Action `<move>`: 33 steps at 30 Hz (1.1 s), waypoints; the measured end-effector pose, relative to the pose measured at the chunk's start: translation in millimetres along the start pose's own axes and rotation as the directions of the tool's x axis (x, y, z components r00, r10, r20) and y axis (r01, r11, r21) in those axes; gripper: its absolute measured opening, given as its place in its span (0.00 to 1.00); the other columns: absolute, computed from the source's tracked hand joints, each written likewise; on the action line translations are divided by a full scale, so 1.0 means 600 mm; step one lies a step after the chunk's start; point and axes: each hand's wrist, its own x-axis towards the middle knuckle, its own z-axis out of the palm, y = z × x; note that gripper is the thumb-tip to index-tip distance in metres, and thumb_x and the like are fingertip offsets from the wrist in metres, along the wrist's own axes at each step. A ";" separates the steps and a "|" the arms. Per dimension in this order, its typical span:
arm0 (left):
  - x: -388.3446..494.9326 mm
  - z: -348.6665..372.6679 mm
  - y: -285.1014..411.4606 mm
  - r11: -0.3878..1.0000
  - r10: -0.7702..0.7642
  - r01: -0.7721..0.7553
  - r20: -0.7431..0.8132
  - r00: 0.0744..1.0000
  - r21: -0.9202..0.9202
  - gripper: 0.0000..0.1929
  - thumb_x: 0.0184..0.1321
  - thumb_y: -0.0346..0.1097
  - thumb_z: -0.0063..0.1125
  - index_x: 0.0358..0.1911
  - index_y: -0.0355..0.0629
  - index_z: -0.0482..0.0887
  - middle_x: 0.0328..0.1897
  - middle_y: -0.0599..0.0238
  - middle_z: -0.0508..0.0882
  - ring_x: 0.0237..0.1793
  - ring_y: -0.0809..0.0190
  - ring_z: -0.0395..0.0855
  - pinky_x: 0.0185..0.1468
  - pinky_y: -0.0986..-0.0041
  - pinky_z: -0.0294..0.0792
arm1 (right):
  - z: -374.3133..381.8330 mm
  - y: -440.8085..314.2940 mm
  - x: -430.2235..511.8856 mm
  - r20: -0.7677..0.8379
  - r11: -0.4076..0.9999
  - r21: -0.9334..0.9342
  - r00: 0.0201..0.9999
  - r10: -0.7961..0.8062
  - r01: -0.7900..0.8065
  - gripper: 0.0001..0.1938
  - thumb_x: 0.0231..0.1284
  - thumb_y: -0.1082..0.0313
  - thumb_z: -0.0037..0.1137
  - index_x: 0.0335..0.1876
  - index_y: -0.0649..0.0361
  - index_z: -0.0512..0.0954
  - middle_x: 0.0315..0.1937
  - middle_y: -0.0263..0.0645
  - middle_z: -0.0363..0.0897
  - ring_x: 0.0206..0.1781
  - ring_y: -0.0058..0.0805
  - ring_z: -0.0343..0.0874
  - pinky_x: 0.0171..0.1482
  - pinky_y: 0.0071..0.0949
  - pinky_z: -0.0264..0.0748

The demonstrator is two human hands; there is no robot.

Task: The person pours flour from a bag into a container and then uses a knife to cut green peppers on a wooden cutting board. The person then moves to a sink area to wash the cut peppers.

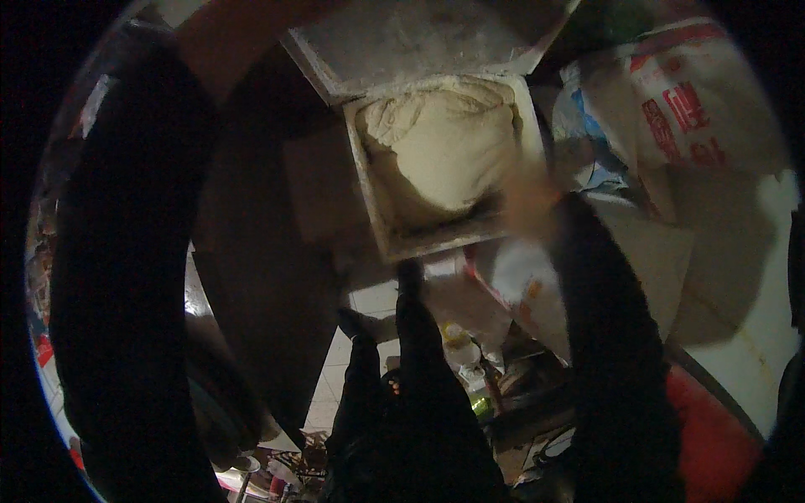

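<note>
A square, open-topped box (372,188) stands before me, partly filled with a pale mass (453,151) that looks like flour or dough. Its surface is smooth in the middle and wrinkled at the back. At the box's right front rim is my right hand (531,202), blurred, so its fingers and any hold cannot be made out. My left arm reaches up the left side in a dark sleeve. What seems to be my left hand (220,41) is a dim brown blur near the top left, its fingers hidden. Behind the box a greyish panel, perhaps its lid (427,53), slants upward.
Large sacks with red print (685,113) stand at the right, beside crumpled blue and white plastic (585,119). Another printed sack (528,276) lies in front of the box. Below are my legs over a tiled floor (324,390), a clear bottle (462,352) and clutter. A dark panel (264,302) stands left.
</note>
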 end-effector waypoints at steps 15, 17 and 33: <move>-0.021 0.047 -0.021 0.987 0.112 -0.078 -0.256 0.960 0.139 0.42 0.62 0.42 0.70 0.79 0.45 0.62 0.79 0.44 0.68 0.75 0.36 0.67 0.75 0.43 0.63 | -0.009 -0.003 0.006 -0.117 0.914 -0.404 0.988 -0.101 0.046 0.15 0.60 0.51 0.62 0.43 0.52 0.87 0.40 0.46 0.88 0.46 0.44 0.88 0.46 0.46 0.83; -0.018 0.040 -0.015 0.997 0.067 -0.057 -0.202 0.977 0.053 0.42 0.62 0.41 0.69 0.79 0.45 0.62 0.79 0.44 0.68 0.76 0.36 0.66 0.76 0.45 0.63 | -0.034 -0.021 -0.015 -0.134 0.932 -0.362 0.989 -0.067 0.014 0.12 0.62 0.55 0.59 0.41 0.52 0.88 0.40 0.45 0.89 0.46 0.44 0.89 0.47 0.46 0.84; -0.031 -0.013 0.010 0.987 -0.032 0.031 -0.001 1.000 -0.158 0.40 0.64 0.33 0.61 0.80 0.43 0.60 0.76 0.41 0.71 0.76 0.37 0.67 0.78 0.48 0.61 | -0.104 0.030 -0.051 -0.141 0.961 -0.264 0.983 -0.118 0.078 0.13 0.64 0.62 0.53 0.42 0.57 0.89 0.43 0.50 0.90 0.48 0.49 0.90 0.48 0.49 0.86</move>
